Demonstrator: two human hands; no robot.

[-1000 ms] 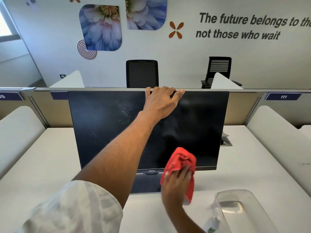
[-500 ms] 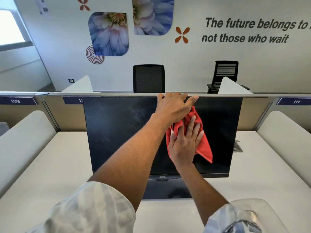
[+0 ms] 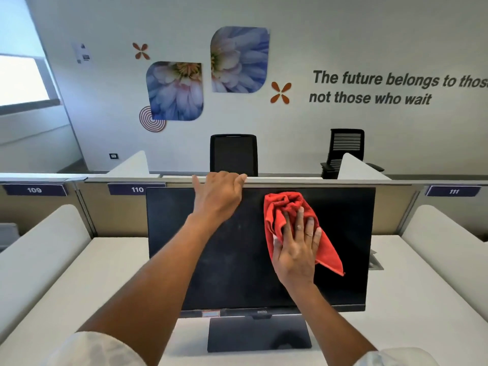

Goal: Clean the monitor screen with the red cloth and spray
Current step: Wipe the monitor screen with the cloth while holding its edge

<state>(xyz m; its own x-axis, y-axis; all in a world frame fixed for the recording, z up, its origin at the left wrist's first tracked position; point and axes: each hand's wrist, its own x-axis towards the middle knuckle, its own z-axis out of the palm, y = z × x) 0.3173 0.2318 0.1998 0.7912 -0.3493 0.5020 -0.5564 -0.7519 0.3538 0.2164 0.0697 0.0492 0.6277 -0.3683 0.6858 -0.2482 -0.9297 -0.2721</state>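
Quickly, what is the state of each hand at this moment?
Left hand: closed over the top edge of the monitor.
Right hand: open, flat, pressing the red cloth on the screen.

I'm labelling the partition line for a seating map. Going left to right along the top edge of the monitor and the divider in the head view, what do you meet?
Sign 109 → sign 110 → left hand gripping the monitor top → red cloth pressed by the right hand → sign 111.
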